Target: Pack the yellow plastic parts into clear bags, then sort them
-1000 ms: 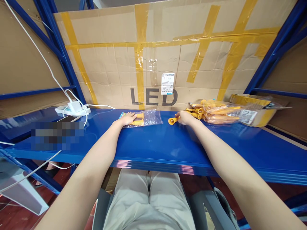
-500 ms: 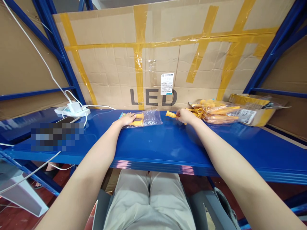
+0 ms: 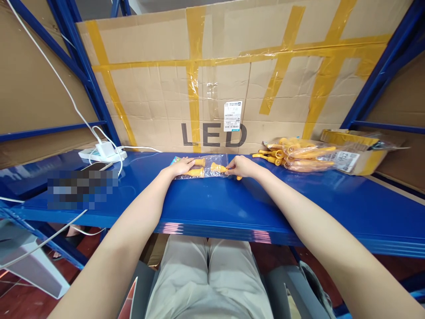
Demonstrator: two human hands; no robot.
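With my clock face centred on the clear bag (image 3: 215, 158), which lies flat on the blue shelf (image 3: 212, 201), I have my left hand (image 3: 183, 166) at nine o'clock, laid palm down over that end of the plastic. I can't tell whether its fingers grip anything or simply press. Two yellow horns (image 3: 195, 172) lie side by side with their flared ends coming out from under those fingers. My right hand (image 3: 238, 167) is at three o'clock, thumb and fingers pinching a third horn (image 3: 217, 167). Its flared mouth points toward nine and lies over the bag's near end; I can't make out whether it is inside or on top. A bit of yellow shows beneath that hand.

Further out at three I see a heap of horns (image 3: 307, 154), partly wrapped in plastic, just beside a small carton (image 3: 370, 161). A white power strip (image 3: 117, 156) sits at nine, and a big cardboard sheet (image 3: 159, 97) marked LED stands at twelve.
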